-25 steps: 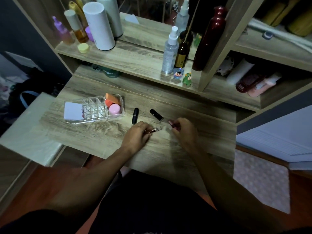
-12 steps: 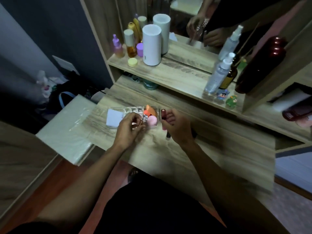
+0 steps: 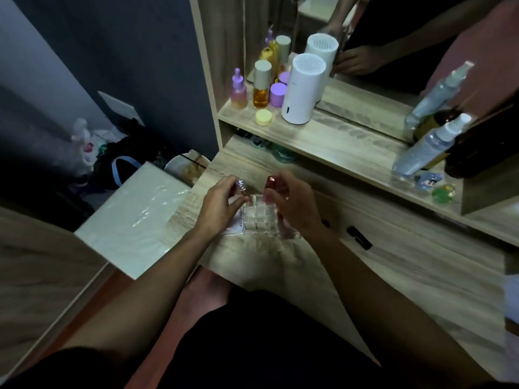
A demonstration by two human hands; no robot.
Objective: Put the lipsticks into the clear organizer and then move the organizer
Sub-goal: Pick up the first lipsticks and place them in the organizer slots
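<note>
The clear organizer (image 3: 257,217) with its grid of square cells sits on the wooden desk (image 3: 393,270) between my hands. My left hand (image 3: 222,202) pinches a clear-capped lipstick (image 3: 241,186) upright over the organizer's left side. My right hand (image 3: 292,203) grips a dark red lipstick (image 3: 270,183) upright over the grid and covers the organizer's right part. A black lipstick (image 3: 359,237) lies on the desk to the right, and the tip of another dark one (image 3: 325,223) shows behind my right wrist.
The shelf (image 3: 351,147) above the desk carries a white cylinder (image 3: 304,89), purple and amber bottles (image 3: 262,85), a yellow jar (image 3: 264,117) and spray bottles (image 3: 427,147). Behind them is a mirror. A white plastic-wrapped board (image 3: 132,220) lies left of the desk.
Both hands picked up lipsticks from the desk and carried them left to the organizer, now holding them upright above its cells. The camera has swung left with them.
</note>
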